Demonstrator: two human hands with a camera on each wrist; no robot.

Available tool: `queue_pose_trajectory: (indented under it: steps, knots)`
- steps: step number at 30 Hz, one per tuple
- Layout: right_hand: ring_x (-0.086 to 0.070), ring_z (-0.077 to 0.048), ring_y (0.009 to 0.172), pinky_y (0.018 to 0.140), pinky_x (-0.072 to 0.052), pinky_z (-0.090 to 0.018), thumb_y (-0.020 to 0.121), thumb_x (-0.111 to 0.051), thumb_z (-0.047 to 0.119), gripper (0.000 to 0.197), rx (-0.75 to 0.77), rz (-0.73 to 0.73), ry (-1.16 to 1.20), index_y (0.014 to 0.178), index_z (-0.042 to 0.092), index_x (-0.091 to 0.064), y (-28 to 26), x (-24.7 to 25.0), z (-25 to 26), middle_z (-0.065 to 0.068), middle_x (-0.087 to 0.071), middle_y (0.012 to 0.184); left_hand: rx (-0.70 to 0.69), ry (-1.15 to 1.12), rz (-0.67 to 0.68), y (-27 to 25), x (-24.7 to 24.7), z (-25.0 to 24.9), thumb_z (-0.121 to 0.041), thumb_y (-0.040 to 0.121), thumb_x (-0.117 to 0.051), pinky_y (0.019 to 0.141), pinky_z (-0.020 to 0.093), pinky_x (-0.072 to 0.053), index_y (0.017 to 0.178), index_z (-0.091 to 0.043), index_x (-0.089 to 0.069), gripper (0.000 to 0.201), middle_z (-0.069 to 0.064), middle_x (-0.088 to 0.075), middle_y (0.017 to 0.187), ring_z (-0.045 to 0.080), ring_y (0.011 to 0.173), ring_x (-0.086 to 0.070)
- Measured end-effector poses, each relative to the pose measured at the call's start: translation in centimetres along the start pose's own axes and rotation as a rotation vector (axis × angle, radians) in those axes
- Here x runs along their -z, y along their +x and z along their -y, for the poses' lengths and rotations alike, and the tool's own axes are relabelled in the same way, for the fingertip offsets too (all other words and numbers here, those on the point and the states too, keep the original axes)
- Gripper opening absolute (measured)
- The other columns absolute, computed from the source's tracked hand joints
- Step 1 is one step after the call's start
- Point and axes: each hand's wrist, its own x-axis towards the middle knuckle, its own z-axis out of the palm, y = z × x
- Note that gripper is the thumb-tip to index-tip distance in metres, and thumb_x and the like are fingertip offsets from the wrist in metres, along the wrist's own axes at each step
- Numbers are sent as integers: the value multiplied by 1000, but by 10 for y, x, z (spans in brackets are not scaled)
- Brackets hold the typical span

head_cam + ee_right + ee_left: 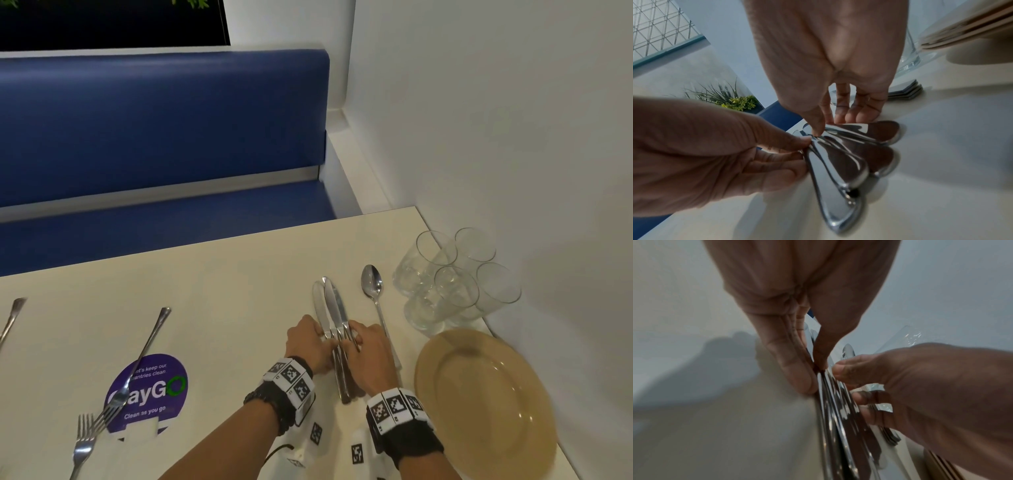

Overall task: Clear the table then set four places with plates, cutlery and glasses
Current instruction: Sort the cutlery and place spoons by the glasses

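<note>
A bundle of several steel knives (331,310) lies on the cream table (222,291), blades pointing away from me. My left hand (323,337) pinches the bundle from its left side, thumb and fingers on the handles (830,410). From the right side my right hand (352,337) grips the same knives, thumb pressed on the fanned handles (844,162). A spoon (373,291) lies just right of the knives. Several clear glasses (455,281) cluster at the wall. A stack of tan plates (479,401) sits near my right wrist.
Two forks (147,356) (84,442) lie crossed over a purple sticker (150,394) at the left, and another utensil handle (12,318) shows at the far left edge. A blue bench (154,137) runs behind the table. A white wall (513,137) bounds the right side.
</note>
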Motion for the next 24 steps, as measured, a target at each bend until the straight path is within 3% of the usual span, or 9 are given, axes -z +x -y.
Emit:
queue_pose_trajectory:
  steps: [2, 5, 8, 13, 17, 19, 21, 24]
  knots:
    - [-53, -16, 102, 91, -45, -27, 97, -58, 20, 22, 7, 12, -10, 118, 25, -61, -1, 2, -1, 0, -53, 107, -3, -26, 5, -1, 2, -1, -33, 71, -75, 61, 37, -61, 89, -19, -53, 32, 10, -67, 93, 26, 74, -71]
    - [-49, -13, 106, 88, -37, -22, 98, -57, 22, 27, -12, 21, -19, 125, 26, -57, -6, 2, -2, 0, -52, 114, -9, -79, 25, -2, 1, 2, -37, 68, -75, 58, 46, -63, 88, -23, -50, 35, 13, -69, 91, 31, 67, -73]
    - [-52, -17, 110, 87, -38, -23, 98, -56, 22, 27, -14, 23, -18, 125, 26, -58, -6, 0, -1, 0, -53, 114, -6, -102, 27, -2, 2, 5, -35, 70, -80, 53, 48, -62, 88, -23, -49, 38, 14, -70, 90, 32, 64, -74]
    - [-53, -17, 110, 87, -37, -24, 99, -55, 24, 25, -22, 25, -19, 123, 24, -58, -8, 4, 3, 4, -48, 107, -4, -114, 33, -8, 7, 3, -34, 79, -77, 59, 48, -63, 90, -23, -46, 35, 15, -68, 94, 34, 67, -75]
    - [-45, -18, 119, 96, -45, -33, 100, -52, 30, 34, -1, -39, -67, 134, 26, -52, -23, 12, 14, 1, -49, 121, -1, -142, 89, -25, 25, 1, -30, 92, -69, 55, 33, -62, 100, -17, -51, 23, 14, -67, 100, 27, 66, -73]
    - [-50, -15, 108, 89, -49, -32, 101, -51, 29, 24, 94, -79, -31, 123, 27, -57, -40, 9, 26, 4, -52, 112, -89, -110, 131, -43, 40, 3, -25, 98, -61, 52, 25, -57, 106, -15, -57, 14, 9, -69, 93, 18, 62, -69]
    - [-56, -7, 90, 76, -48, -23, 100, -53, 29, 13, 151, 7, -6, 109, 26, -61, -61, -3, 38, 8, -56, 100, -192, -42, 193, -64, 57, 14, -19, 100, -56, 50, 24, -56, 105, -13, -63, 11, 7, -72, 85, 17, 59, -69]
    - [-53, -3, 81, 67, -42, -19, 99, -53, 36, 11, 138, 220, -73, 99, 27, -60, -94, -36, 47, 10, -55, 93, -209, 135, 186, -98, 89, 50, -28, 93, -57, 66, 37, -62, 87, -20, -67, 15, 4, -73, 83, 23, 67, -71]
